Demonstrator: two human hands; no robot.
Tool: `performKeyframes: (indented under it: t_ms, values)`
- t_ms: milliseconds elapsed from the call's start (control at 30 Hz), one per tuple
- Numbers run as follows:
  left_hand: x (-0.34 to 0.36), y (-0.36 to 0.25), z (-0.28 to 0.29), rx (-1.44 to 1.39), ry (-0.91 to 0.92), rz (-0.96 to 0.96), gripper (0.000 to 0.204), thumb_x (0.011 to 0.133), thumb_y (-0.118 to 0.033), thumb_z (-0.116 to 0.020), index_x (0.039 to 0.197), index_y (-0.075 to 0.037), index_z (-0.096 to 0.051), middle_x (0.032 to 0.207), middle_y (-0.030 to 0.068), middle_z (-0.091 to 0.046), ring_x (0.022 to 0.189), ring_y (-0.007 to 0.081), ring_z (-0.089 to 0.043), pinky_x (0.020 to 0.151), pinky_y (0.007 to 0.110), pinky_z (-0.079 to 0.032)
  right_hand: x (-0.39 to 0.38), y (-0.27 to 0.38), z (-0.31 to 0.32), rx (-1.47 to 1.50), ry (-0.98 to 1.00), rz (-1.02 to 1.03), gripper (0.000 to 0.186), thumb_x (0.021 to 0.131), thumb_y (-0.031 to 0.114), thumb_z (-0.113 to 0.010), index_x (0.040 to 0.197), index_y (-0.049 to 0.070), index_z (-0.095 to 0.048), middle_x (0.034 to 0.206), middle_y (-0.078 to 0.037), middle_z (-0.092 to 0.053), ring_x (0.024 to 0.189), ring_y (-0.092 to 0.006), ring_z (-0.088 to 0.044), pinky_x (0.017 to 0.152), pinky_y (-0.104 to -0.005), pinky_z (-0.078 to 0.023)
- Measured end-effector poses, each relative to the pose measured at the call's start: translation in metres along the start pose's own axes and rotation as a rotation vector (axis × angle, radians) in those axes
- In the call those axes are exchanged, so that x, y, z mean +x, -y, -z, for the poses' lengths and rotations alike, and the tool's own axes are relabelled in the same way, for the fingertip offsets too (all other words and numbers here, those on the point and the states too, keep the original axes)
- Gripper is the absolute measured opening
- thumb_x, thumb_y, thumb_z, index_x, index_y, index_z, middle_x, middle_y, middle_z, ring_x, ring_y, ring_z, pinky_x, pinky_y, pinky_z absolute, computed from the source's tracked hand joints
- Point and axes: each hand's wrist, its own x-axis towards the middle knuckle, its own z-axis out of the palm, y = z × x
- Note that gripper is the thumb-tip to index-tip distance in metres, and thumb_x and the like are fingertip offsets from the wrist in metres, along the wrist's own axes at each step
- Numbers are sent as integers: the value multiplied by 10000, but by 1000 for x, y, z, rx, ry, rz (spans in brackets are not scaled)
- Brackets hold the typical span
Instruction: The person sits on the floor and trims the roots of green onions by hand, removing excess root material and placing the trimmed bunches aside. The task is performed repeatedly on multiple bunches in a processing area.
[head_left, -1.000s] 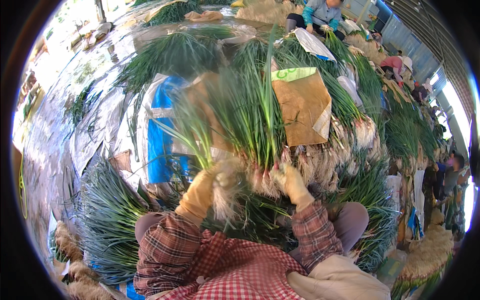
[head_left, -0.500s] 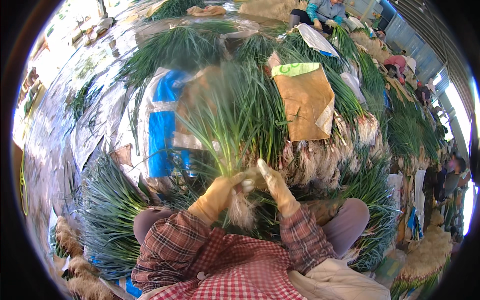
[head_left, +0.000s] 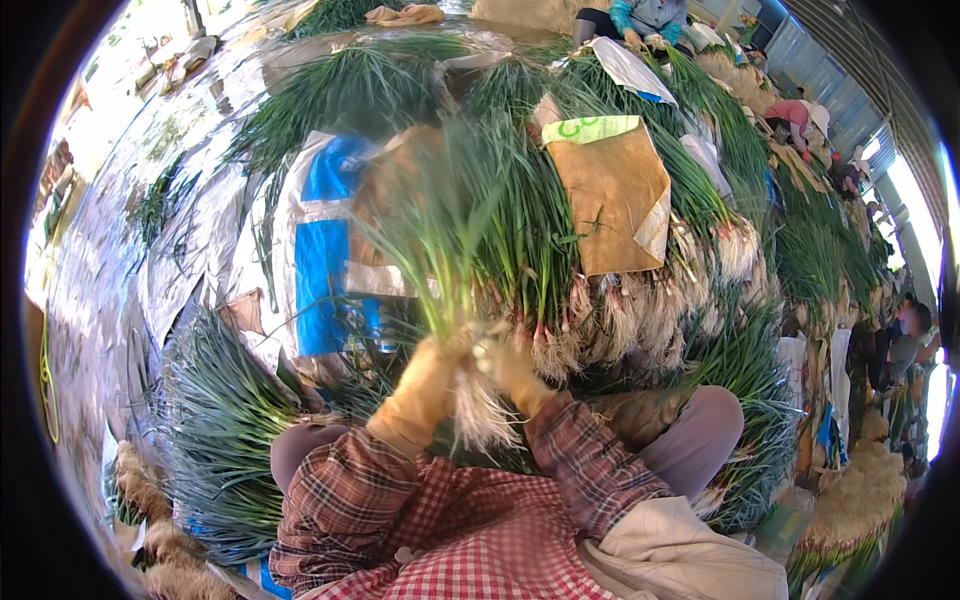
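Observation:
A bunch of green onions (head_left: 436, 285) stands upright in front of me, its leaves fanned at the top and its pale stringy roots (head_left: 484, 410) hanging below. My left hand (head_left: 432, 365), in a yellowish work glove, is closed round its lower stalks. From the right, my gloved right hand (head_left: 513, 372) presses against the same stalks just above the roots, its fingers bent round them and slightly blurred. Just beyond lies a row of green onions (head_left: 530, 250), roots toward me, partly hidden behind the held leaves.
A brown and white sack piece (head_left: 610, 210) covers part of the row. More green onions lie in heaps beside my left knee (head_left: 215, 420) and right knee (head_left: 755, 430). Blue and white sacking (head_left: 322, 270) spreads to the left. A person (head_left: 640, 25) sits at the far end, others farther right.
My right hand, open with fingers raised beside the bunch before, has moved left and closed against its stalks. The bunch and my left hand have shifted slightly left.

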Motion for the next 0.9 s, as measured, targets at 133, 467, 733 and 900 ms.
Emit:
performKeyframes:
  t_ms: [133, 467, 733, 900]
  values:
    - [0, -24, 10, 25, 92, -99, 432, 941, -205, -630, 1275, 53, -539, 926, 100, -691, 672, 133, -628, 612, 232, -530, -34, -26, 8, -909, 393, 24, 504, 920, 521, -540, 924, 24, -620, 620, -80, -592, 503, -229, -551, 540, -360, -457]
    - [21, 8, 3, -105, 152, 174, 461, 985, -159, -531, 1343, 120, -448, 628, -25, -498, 644, 122, -491, 640, 275, -429, 13, -13, 85, -808, -637, 38, 462, 923, 492, -551, 817, 52, -643, 652, -136, -604, 603, -262, -621, 583, -397, -527]
    - [35, 24, 2, -88, 147, 182, 365, 974, -117, -528, 1245, 127, -536, 814, 47, -532, 726, 127, -526, 697, 253, -477, -17, -35, 112, -22, -742, 349, 227, 1000, 258, -519, 1003, 52, -616, 796, -60, -661, 624, -96, -613, 494, -250, -503]
    - [42, 30, 9, -13, 248, 176, 344, 976, -169, -514, 1214, 62, -602, 1167, 114, -658, 894, 152, -644, 843, 249, -532, 43, -63, 89, -345, -581, 110, 251, 924, 229, -643, 983, -12, -607, 706, -80, -609, 601, -168, -570, 491, -312, -433]
